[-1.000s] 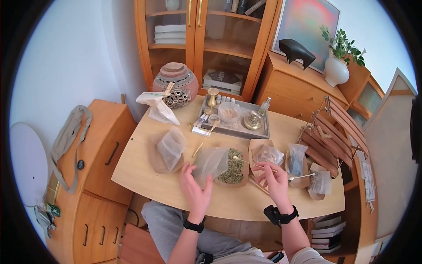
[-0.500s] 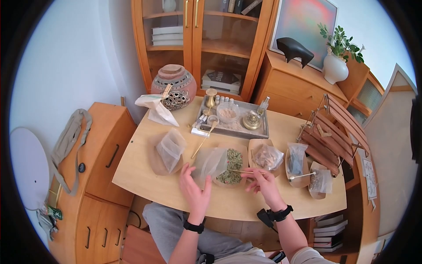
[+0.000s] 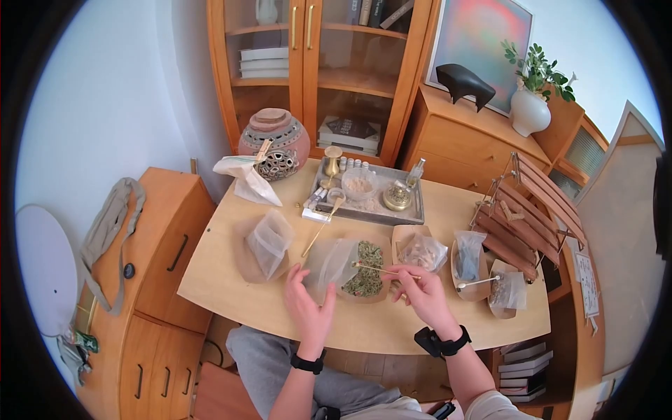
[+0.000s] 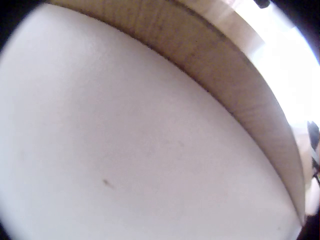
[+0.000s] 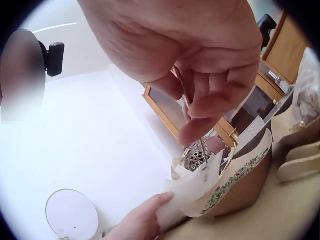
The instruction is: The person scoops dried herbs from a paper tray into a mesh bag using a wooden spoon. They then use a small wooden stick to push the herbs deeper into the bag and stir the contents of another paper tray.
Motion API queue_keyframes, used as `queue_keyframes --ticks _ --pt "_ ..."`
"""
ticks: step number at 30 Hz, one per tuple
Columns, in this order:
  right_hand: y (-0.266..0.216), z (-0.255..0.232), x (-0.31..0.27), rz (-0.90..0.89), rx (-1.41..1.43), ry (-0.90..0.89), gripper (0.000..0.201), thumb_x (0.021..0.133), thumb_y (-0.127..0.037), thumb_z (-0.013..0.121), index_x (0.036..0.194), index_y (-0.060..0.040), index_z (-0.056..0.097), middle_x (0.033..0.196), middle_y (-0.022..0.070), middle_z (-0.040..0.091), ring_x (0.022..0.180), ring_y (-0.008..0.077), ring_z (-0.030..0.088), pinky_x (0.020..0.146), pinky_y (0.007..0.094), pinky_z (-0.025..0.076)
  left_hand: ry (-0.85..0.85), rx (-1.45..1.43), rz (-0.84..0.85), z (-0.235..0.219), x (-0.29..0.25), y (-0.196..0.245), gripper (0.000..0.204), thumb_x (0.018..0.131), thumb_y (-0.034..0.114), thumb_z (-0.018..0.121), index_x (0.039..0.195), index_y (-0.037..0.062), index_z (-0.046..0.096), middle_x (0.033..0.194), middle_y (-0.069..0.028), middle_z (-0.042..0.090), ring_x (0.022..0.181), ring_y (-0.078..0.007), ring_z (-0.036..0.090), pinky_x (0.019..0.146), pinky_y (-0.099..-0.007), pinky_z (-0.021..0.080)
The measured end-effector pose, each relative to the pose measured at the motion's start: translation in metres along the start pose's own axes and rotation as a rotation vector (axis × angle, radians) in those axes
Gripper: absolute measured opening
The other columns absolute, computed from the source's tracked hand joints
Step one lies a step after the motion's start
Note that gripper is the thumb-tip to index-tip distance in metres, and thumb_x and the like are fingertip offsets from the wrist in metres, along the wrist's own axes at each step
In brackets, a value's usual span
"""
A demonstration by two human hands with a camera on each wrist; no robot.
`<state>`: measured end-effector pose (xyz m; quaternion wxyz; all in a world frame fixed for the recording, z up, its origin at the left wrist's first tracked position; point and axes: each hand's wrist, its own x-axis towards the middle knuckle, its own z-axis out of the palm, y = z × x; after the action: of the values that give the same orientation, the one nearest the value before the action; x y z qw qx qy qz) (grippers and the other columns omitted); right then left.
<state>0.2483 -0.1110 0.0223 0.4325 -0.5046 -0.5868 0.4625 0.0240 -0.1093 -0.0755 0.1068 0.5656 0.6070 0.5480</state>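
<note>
My left hand (image 3: 309,308) holds a translucent bag (image 3: 327,262), its lower corner between the fingers and thumb. The bag's mouth faces a paper tray (image 3: 371,298) of dried green herbs (image 3: 367,273). In my right hand (image 3: 423,294) is a slender gold spoon (image 3: 385,270), pinched by its handle. The spoon's tip is at the bag's mouth, over the left side of the herbs. From the right wrist view, the spoon (image 5: 204,150) points down toward the bag (image 5: 192,180). Only a large pale surface and a wooden edge fill most of the left wrist view.
Further right are paper trays with bags (image 3: 423,253) and a white-tipped spoon (image 3: 477,283). Another bag (image 3: 269,241) lies left, near a long gold spoon (image 3: 315,238). Behind stand a grey tray (image 3: 378,215), a patterned pot (image 3: 280,133) and a slatted wooden rack (image 3: 521,217).
The right hand has moved left with the spoon. The spoon's tip went from over the herbs down to their left side, then up slightly at the bag's mouth. The left hand has stayed put.
</note>
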Motion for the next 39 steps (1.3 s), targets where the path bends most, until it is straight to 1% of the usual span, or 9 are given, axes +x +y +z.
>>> queue_keyframes --ticks 6,10,12,15,22,24,30,37,39 --pt "0.005 -0.015 -0.001 0.025 0.042 0.168 0.032 0.111 -0.023 0.051 0.125 0.0003 0.069 0.105 0.0091 0.079 0.067 0.0095 0.069 0.052 0.0192 0.044 0.009 -0.01 0.008 0.0 0.0 -0.003 0.056 0.088 0.024 0.079 0.131 0.0015 0.051 0.145 -0.0236 0.052 0.134 -0.0426 0.05 0.112 -0.0517 0.037" --pt "0.039 -0.025 -0.002 0.114 -0.052 0.07 0.032 0.111 -0.023 0.051 0.124 0.0005 0.069 0.102 0.0095 0.079 0.065 0.0104 0.069 0.052 0.0194 0.043 0.008 -0.006 0.007 0.0 0.0 -0.001 0.056 0.088 0.024 0.08 0.131 0.0015 0.051 0.145 -0.0233 0.052 0.134 -0.0426 0.05 0.112 -0.0518 0.037" --pt "0.045 -0.016 -0.002 0.127 0.051 0.038 0.034 0.111 -0.023 0.052 0.125 0.0023 0.069 0.105 0.0104 0.078 0.066 0.0115 0.069 0.056 0.0231 0.051 0.008 -0.008 0.007 0.0 0.0 0.0 0.057 0.088 0.025 0.08 0.131 0.0016 0.051 0.144 -0.0232 0.052 0.134 -0.0425 0.05 0.112 -0.0518 0.037" --pt "0.036 -0.005 0.002 0.23 0.076 0.019 0.036 0.112 -0.026 0.05 0.126 0.0009 0.068 0.107 0.0094 0.078 0.067 0.0107 0.07 0.053 0.0213 0.047 0.004 0.0 0.009 -0.002 0.001 0.001 0.056 0.088 0.025 0.08 0.131 0.0017 0.051 0.144 -0.0229 0.052 0.133 -0.0423 0.05 0.112 -0.0518 0.036" --pt "0.039 -0.004 0.008 0.266 0.238 0.051 0.037 0.112 -0.029 0.047 0.125 -0.0013 0.069 0.109 0.0094 0.079 0.067 0.0109 0.07 0.052 0.02 0.045 0.012 0.025 0.019 0.001 0.0 0.0 0.056 0.088 0.024 0.08 0.131 0.0022 0.051 0.144 -0.0228 0.052 0.133 -0.0422 0.05 0.112 -0.0519 0.036" --pt "0.042 -0.012 0.006 0.257 0.25 0.079 0.038 0.112 -0.032 0.05 0.126 -0.0009 0.067 0.109 0.012 0.079 0.068 0.0123 0.071 0.053 0.0205 0.048 0.004 0.013 0.007 0.0 0.001 0.003 0.056 0.088 0.023 0.08 0.131 0.0023 0.051 0.145 -0.0229 0.052 0.133 -0.0422 0.05 0.112 -0.0519 0.036" --pt "0.019 -0.024 0.0 0.2 0.209 0.108 0.038 0.112 -0.032 0.05 0.124 -0.0008 0.069 0.108 0.0119 0.079 0.069 0.0127 0.071 0.053 0.0208 0.048 0.002 0.001 0.005 0.0 0.001 0.002 0.056 0.088 0.022 0.08 0.131 0.0024 0.051 0.145 -0.0231 0.052 0.134 -0.0422 0.049 0.112 -0.0521 0.035" --pt "0.001 0.0 0.004 0.048 0.155 0.023 0.034 0.112 -0.028 0.052 0.124 -0.0009 0.069 0.106 0.0107 0.079 0.07 0.0109 0.071 0.053 0.0199 0.047 0.001 0.014 0.015 -0.002 0.001 0.001 0.056 0.088 0.023 0.08 0.131 0.0023 0.051 0.145 -0.0235 0.052 0.134 -0.0424 0.049 0.112 -0.0523 0.036" --pt "-0.002 0.007 0.004 -0.013 -0.015 0.007 0.031 0.111 -0.023 0.053 0.123 0.0008 0.07 0.104 0.0088 0.079 0.07 0.0094 0.067 0.059 0.0213 0.049 0.004 0.018 0.016 -0.001 0.0 0.0 0.056 0.088 0.023 0.08 0.131 0.0023 0.051 0.145 -0.0235 0.052 0.134 -0.0425 0.049 0.112 -0.0522 0.036"
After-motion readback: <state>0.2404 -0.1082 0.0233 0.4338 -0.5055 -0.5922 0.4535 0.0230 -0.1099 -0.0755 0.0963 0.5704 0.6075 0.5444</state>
